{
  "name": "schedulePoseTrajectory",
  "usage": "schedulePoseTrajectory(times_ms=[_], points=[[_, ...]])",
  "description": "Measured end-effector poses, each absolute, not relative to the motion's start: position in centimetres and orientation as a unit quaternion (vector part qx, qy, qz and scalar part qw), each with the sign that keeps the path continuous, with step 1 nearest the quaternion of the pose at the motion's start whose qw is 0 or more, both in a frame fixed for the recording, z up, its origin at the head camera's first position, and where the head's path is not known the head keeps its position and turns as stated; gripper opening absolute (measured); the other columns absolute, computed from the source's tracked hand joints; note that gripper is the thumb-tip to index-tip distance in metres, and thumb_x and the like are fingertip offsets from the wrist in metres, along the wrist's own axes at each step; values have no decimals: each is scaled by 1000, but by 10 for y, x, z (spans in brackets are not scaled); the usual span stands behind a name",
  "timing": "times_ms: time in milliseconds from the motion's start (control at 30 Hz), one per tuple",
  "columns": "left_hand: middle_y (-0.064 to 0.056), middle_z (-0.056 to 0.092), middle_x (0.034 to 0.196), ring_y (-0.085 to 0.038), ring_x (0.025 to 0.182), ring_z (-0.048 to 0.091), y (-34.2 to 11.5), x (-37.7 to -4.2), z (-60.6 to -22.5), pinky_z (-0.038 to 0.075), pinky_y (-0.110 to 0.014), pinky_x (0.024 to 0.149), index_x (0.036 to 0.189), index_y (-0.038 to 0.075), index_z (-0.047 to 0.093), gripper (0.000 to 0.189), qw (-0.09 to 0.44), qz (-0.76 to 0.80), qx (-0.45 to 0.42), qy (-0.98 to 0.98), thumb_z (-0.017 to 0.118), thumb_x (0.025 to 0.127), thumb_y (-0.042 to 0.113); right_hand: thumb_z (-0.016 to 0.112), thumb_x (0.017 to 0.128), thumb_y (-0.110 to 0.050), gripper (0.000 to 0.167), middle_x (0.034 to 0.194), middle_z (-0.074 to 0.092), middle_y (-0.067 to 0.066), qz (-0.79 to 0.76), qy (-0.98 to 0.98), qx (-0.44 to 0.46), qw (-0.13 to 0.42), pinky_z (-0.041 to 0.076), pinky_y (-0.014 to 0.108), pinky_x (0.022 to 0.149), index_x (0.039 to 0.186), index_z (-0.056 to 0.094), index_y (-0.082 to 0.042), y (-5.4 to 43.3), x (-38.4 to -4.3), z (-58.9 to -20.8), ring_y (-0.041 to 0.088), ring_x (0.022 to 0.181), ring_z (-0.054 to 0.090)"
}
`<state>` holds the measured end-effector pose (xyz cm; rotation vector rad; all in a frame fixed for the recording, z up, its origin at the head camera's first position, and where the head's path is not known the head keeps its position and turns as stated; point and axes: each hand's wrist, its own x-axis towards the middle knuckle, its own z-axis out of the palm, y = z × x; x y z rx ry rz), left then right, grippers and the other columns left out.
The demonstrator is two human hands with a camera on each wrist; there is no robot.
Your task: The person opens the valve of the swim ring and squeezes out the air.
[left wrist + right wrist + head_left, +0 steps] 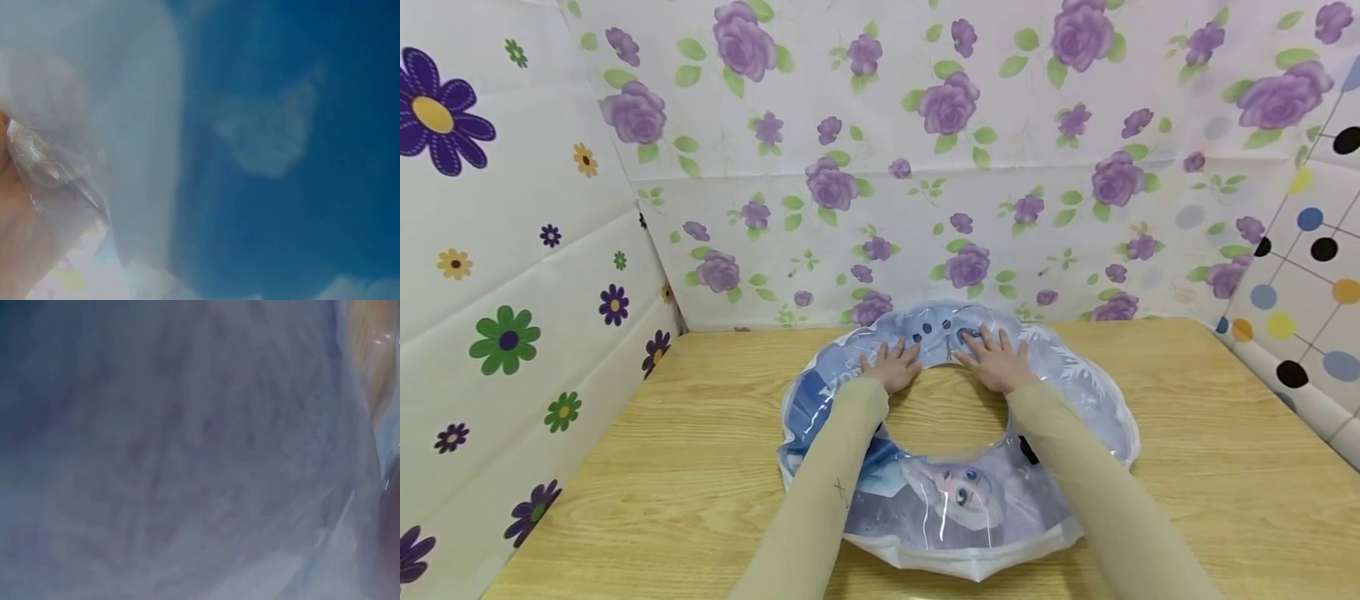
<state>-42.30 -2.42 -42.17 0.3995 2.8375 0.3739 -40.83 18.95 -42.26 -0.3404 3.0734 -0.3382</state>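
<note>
An inflated swim ring [1093, 400], printed in blue, white and lilac with cartoon figures, lies flat on the wooden table. On its far left part rests my left hand [892, 367], fingers spread and pointing away. The right hand [997, 360] presses on the far side of the ring, right of the left one, also with fingers spread. Both forearms, in cream sleeves, cross over the ring. Close up in the left wrist view, the ring's blue print [262, 219] fills most of the picture. Its blurred lilac surface [187, 456] takes up the right wrist view.
The wooden table [685, 433] shows around the ring and through its centre hole. Behind stands a wall sheet [880, 208] with purple roses. A flower-patterned sheet [550, 283] hangs on the left, a dotted one [1300, 292] on the right.
</note>
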Motion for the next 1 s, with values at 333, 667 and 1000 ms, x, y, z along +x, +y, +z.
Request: schedulePoseTrajectory(times_ms=[333, 667, 1000], points=[[5, 2, 149, -25, 133, -5, -22, -426, -428, -4, -59, 96, 145, 34, 15, 50, 122, 124, 137, 975, 23, 97, 47, 16, 98, -46, 60, 148, 2, 16, -177, 974, -132, 57, -6, 62, 94, 145, 16, -9, 206, -413, -429, 43, 129, -1], [5, 3, 149, -25, 133, -5, -22, -428, -428, -4, -60, 96, 145, 34, 15, 51, 114, 120, 132, 977, 22, 97, 48, 16, 98, -45, 60, 148, 1, 16, -228, 962, -136, 60, -8, 59, 95, 145, 16, -7, 211, -415, -432, 40, 130, -4], [5, 3, 150, -25, 133, -4, -23, -426, -431, -3, -60, 96, 145, 33, 15, 51, 105, 113, 136, 979, 20, 97, 49, 13, 99, -41, 59, 147, 8, 18, -301, 944, -128, 35, -9, 56, 97, 142, 24, -1, 215, -416, -438, 38, 131, 1]])
